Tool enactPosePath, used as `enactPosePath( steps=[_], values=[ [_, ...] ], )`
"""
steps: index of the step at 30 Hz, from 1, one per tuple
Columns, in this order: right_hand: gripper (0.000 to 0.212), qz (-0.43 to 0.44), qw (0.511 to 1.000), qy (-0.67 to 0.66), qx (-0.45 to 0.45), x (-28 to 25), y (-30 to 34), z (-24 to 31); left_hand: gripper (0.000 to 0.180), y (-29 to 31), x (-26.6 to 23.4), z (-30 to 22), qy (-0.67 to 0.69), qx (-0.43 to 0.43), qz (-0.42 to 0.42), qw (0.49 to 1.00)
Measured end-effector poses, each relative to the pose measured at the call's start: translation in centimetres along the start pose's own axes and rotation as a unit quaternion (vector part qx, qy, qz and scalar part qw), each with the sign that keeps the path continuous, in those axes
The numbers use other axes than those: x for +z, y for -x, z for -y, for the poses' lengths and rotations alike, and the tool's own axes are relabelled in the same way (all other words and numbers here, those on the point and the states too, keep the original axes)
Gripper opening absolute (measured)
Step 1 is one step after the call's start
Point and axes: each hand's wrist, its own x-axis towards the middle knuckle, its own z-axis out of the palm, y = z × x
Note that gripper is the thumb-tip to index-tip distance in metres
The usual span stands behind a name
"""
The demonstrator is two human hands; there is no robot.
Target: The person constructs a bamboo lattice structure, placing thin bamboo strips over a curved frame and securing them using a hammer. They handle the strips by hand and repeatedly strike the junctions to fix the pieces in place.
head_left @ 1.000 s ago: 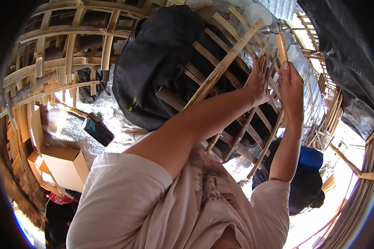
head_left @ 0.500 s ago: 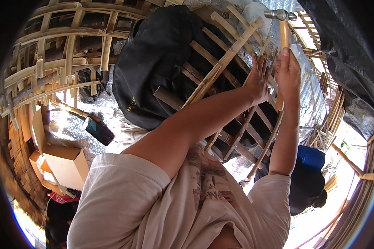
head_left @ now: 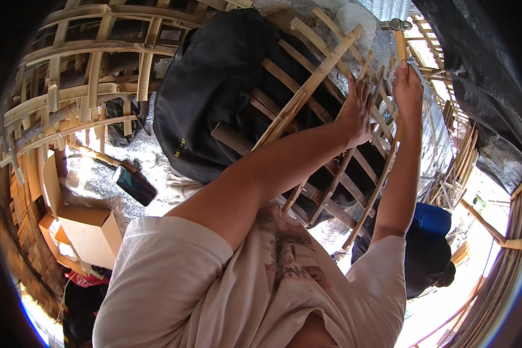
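Observation:
A lattice of crossed bamboo slats (head_left: 307, 93) leans over a black padded cover (head_left: 200, 98) in the upper middle. My left hand (head_left: 359, 113) rests against its right part, with the fingers stretched out and slightly apart; the thumb side is partly hidden. Beside it, my right hand (head_left: 408, 90) is closed round the wooden handle of a hammer (head_left: 401, 46). The metal head points up, beyond the far end of the lattice, touching none of the slats that I can see. A long curved bamboo strip (head_left: 377, 200) edges the lattice below my right hand.
More bamboo latticework (head_left: 98, 52) stands at the upper left. A phone-like dark device (head_left: 134, 185) lies on shiny foil near an open cardboard box (head_left: 90, 232). Blue and black bags (head_left: 432, 223) sit by my right elbow. Dark plastic sheeting (head_left: 481, 87) hangs at the right.
My right hand and the hammer have shifted a little to the right, and the hammer head sits slightly lower in view. My left hand stays on the lattice.

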Motion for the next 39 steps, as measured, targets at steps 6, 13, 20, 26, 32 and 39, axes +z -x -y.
enactPosePath(
  steps=[6,13,20,26,32,39],
  values=[
    [0.047,0.053,0.993,0.061,-0.084,4.5,-0.9,-3.6,0.073,-0.5,-0.3,-1.0,-0.014,0.008,0.006,1.0],
    [0.045,-0.015,0.993,-0.087,-0.073,2.5,-0.4,0.6,0.073,0.2,0.1,0.1,-0.014,-0.003,-0.026,1.0],
    [0.05,0.067,0.991,0.083,-0.08,4.7,-1.9,-1.1,0.074,-0.3,0.7,-0.5,-0.015,0.008,-0.033,0.999],
    [0.046,-0.038,0.979,-0.198,-0.014,2.5,-0.7,1.1,0.074,0.3,0.2,0.4,-0.018,-0.004,-0.028,0.999],
    [0.051,0.055,0.995,0.072,-0.039,5.1,-1.7,-4.1,0.074,-0.2,0.3,-0.6,-0.02,0.03,-0.044,0.998],
    [0.044,0.079,0.913,-0.381,0.126,-5.1,6.7,-2.1,0.075,-0.3,1.7,0.0,0.018,0.01,-0.08,0.997]
  ],
)
